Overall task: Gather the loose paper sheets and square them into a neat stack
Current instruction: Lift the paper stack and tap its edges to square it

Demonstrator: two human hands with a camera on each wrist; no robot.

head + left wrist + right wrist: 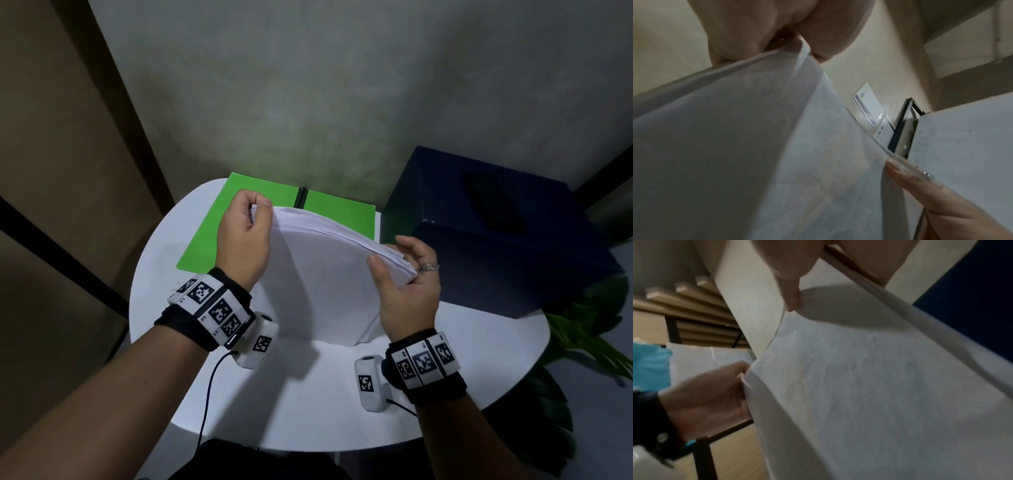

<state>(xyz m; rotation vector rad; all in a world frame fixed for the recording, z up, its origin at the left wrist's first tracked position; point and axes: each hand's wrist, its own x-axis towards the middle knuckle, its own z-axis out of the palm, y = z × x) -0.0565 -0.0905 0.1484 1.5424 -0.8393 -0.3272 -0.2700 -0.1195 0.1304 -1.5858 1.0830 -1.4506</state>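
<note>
A bundle of white paper sheets point(318, 274) stands on edge on the round white table point(308, 404), its top edges fanned unevenly. My left hand point(255, 214) pinches the bundle's upper left corner between thumb and fingers. My right hand point(399, 267) grips the upper right corner, thumb on the near face and fingers behind. In the left wrist view the paper sheets point(756, 146) fill the frame below my left hand point(803, 47). The right wrist view has the paper sheets point(869, 386) under the thumb of my right hand point(818, 279).
A bright green folder point(219, 233) lies flat on the table behind the sheets. A dark blue box point(496, 240) stands at the table's right rim with a dark object on top. Green plant leaves point(589, 329) sit at the far right, below table level.
</note>
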